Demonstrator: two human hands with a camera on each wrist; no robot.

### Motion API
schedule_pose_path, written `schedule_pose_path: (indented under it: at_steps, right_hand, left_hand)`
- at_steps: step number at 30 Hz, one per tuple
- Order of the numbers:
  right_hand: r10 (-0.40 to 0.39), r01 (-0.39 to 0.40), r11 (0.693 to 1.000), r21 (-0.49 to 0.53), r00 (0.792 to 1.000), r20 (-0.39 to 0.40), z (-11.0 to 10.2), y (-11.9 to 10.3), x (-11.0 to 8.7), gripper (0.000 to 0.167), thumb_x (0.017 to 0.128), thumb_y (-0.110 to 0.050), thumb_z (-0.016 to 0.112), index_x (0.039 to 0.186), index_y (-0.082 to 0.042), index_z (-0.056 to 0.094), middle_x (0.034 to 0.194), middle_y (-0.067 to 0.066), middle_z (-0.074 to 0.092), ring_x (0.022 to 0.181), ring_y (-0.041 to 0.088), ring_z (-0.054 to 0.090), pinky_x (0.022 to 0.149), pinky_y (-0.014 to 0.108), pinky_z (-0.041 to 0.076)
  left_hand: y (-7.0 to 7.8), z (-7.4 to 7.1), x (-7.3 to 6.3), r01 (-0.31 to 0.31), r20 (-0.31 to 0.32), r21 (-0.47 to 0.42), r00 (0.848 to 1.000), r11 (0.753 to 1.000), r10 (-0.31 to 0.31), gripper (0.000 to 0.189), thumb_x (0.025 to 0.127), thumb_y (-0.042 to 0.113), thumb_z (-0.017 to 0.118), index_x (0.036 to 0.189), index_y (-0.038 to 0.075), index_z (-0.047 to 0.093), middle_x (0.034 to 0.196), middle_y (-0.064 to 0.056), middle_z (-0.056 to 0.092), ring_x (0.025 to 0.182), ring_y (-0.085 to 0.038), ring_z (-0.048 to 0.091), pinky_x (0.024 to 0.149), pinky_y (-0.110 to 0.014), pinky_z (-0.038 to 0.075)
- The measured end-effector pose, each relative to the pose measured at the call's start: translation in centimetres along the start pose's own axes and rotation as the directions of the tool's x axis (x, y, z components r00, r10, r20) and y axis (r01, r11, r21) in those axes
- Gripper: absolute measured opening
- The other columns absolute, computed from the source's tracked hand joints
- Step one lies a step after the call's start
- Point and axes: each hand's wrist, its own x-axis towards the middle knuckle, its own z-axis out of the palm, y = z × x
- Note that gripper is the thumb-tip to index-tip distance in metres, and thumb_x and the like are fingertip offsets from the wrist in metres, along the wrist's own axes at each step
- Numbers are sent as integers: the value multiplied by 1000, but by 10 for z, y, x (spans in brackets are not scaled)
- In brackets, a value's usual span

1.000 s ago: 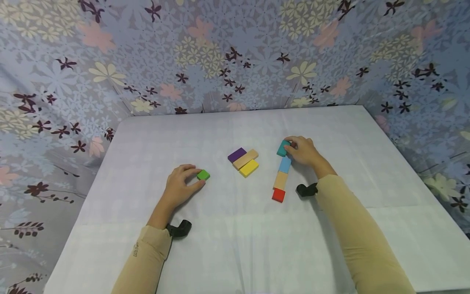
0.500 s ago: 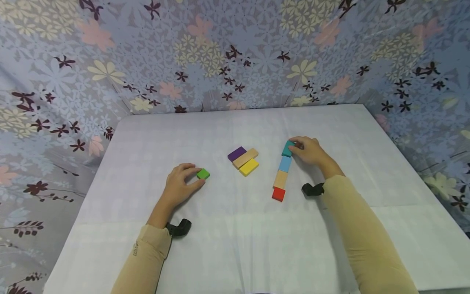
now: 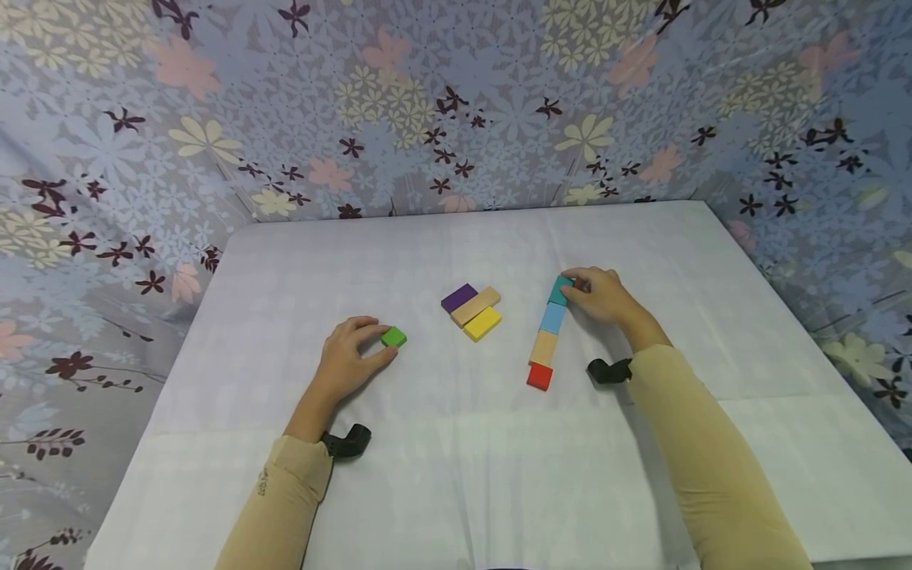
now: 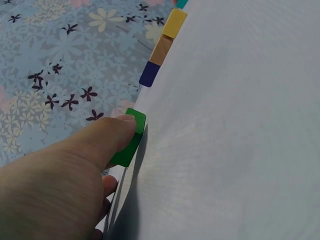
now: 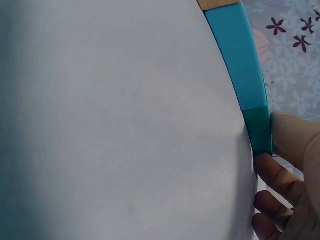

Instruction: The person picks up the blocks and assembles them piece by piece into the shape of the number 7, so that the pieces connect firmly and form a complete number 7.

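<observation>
My left hand (image 3: 349,360) pinches a small green block (image 3: 395,337) between thumb and fingers at the left of the table. In the left wrist view the thumb lies along the green block (image 4: 131,137). My right hand (image 3: 600,294) grips a teal block (image 3: 559,290) at the far end of a row. Below it in that row lie a light blue block (image 3: 552,318), a natural wood block (image 3: 544,348) and a red block (image 3: 539,377). The right wrist view has the teal block (image 5: 259,131) end to end against the light blue block (image 5: 237,57).
Between the hands, a purple block (image 3: 459,298), another wood block (image 3: 476,306) and a yellow block (image 3: 483,324) lie side by side. A white cloth covers the table (image 3: 456,459). Behind it hangs a flowered curtain (image 3: 456,103).
My right hand has moved right with the teal block, which now lines up with the end of the light blue one. The left hand and the green block stay where they were.
</observation>
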Motion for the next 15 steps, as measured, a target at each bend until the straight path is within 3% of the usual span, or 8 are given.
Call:
schedule_pose_path:
  at_steps: [8,15]
  right_hand:
    - [24,-24,1000,17,1000,9,-2,-5,-1,49,103,-37,50,145,-12,50,121,17,52,113,33,36,90,49,38]
    - [24,-24,1000,-11,999,-35,-2,-16,2,48,102,-40,52,143,-15,52,107,15,50,104,31,35,78,41,34]
  left_hand:
    - [-1,0,0,3,1,-1,1000,1000,-3,49,90,39,72,132,14,64,145,-12,50,138,-36,40,115,-59,24]
    - [-1,0,0,-2,-3,-4,1000,1000,2,49,90,38,73,132,14,65,145,-12,50,138,-36,40,115,-59,24]
